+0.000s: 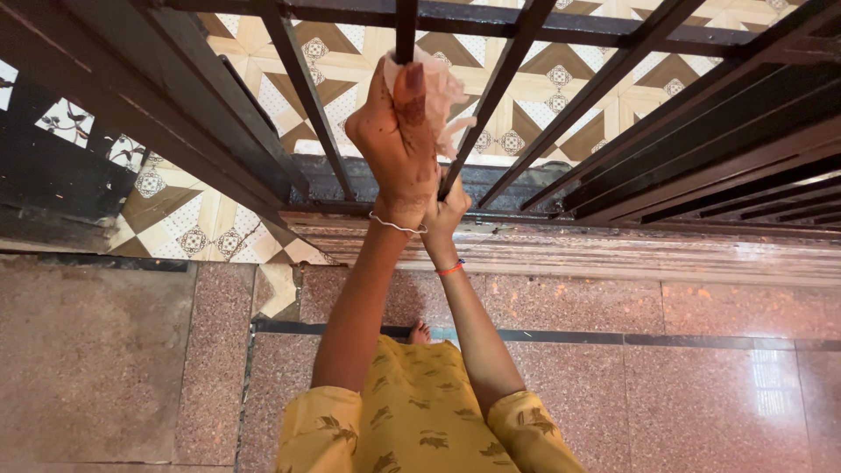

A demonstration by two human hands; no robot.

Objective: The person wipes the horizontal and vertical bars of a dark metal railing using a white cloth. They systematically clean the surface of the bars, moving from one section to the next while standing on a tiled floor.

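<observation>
Head view looking straight down: the left hand (pixel 399 140) is clenched around a pinkish cloth (pixel 442 88), wrapped on one black bar (pixel 406 31) of the metal gate. That bar runs up and away from it. Right hand (pixel 445 210) sits lower, just behind, gripping the neighbouring bar (pixel 495 88).

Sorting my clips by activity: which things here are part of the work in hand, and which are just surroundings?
In use:
- left hand
- pale cloth
- black metal grille bar
- right hand, gripping a lower bar

Just around:
- patterned tiles
- pink speckled floor
- stone sill
</observation>
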